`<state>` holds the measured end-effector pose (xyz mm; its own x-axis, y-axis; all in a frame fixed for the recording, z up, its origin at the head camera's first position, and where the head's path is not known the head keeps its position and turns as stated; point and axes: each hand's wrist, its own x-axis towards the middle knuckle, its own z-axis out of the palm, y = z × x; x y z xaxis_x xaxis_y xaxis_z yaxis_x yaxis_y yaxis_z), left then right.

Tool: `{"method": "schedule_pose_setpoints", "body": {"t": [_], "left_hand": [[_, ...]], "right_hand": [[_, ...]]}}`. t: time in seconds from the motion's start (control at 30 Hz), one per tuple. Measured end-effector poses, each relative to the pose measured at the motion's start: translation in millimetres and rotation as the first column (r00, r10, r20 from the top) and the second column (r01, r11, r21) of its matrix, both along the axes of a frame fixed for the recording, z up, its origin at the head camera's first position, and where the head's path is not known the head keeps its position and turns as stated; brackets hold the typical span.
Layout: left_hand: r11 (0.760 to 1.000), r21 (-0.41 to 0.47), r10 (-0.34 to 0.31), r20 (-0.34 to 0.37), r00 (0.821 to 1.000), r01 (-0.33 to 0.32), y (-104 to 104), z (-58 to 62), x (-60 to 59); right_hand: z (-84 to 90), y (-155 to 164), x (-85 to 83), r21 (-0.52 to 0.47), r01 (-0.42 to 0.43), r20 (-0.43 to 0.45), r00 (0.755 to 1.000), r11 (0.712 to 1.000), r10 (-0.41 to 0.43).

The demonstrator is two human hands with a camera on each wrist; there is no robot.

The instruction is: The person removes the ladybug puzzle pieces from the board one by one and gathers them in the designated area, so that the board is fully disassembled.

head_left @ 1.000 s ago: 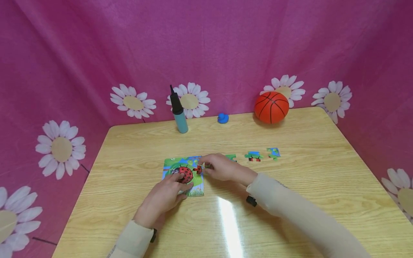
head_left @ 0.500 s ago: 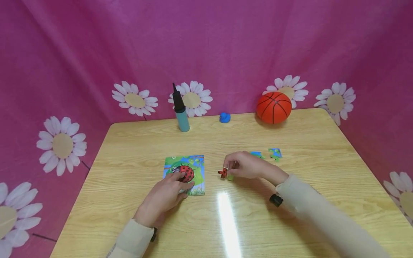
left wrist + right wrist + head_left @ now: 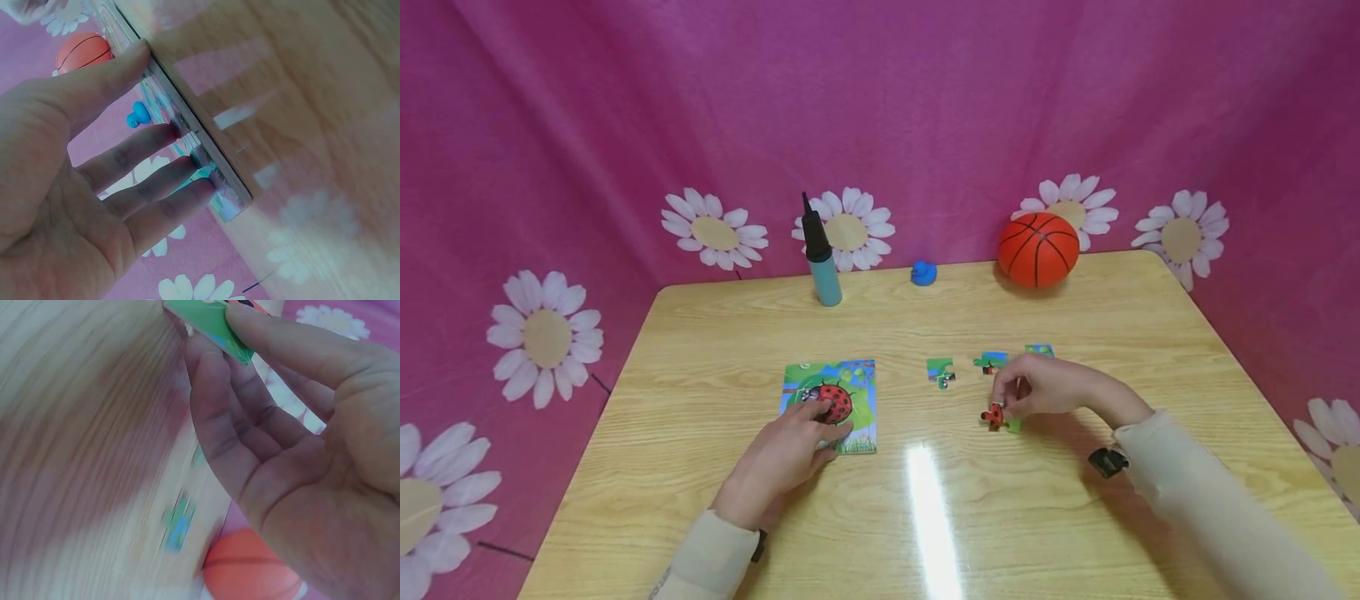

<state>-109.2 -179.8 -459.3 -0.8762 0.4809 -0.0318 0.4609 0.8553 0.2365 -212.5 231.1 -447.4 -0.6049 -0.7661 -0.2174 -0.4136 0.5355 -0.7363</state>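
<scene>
A square ladybird puzzle [image 3: 850, 392] lies flat on the wooden table [image 3: 700, 350]. My left hand [image 3: 822, 423] rests on its lower left part with straight fingers [image 3: 156, 140] pressing on the puzzle's edge [image 3: 206, 153]. To the right, my right hand [image 3: 1006, 410] pinches a red and green puzzle piece [image 3: 996, 417] just above the table. In the right wrist view the thumb and fingers [image 3: 206, 369] clamp that piece [image 3: 209, 319]. Three loose pieces lie nearby: one [image 3: 940, 371] left of the right hand, two [image 3: 991, 362] [image 3: 1040, 350] just behind it.
Along the table's far edge stand a teal hand pump with a black top [image 3: 822, 254], a small blue duck [image 3: 922, 273] and an orange basketball [image 3: 1038, 248]. Pink cloth with white daisies [image 3: 846, 232] hangs behind and at both sides.
My right hand has carried the red and green piece away from the puzzle's right edge, rightward across the table to near the loose pieces. The left hand has stayed on the puzzle.
</scene>
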Motion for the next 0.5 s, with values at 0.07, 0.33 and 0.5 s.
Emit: {"method": "schedule_pose_setpoints", "body": {"t": [0.07, 0.33, 0.5], "left_hand": [[1.000, 0.005, -0.001, 0.000, 1.000, 0.001, 0, 0.1, 0.2], [1.000, 0.008, 0.002, 0.003, 1.000, -0.002, 1, 1.5, 0.2], [1.000, -0.002, 0.008, 0.011, 1.000, -0.008, 1, 2.1, 0.0]], "right_hand": [[-1.0, 12, 0.5, 0.008, 0.004, 0.004, 1.000, 1.000, -0.004], [-0.8, 50, 3.6, 0.044, 0.034, -0.018, 0.999, 0.998, -0.033], [3.7, 64, 3.1, 0.105, 0.065, -0.058, 0.997, 0.992, -0.060]]}}
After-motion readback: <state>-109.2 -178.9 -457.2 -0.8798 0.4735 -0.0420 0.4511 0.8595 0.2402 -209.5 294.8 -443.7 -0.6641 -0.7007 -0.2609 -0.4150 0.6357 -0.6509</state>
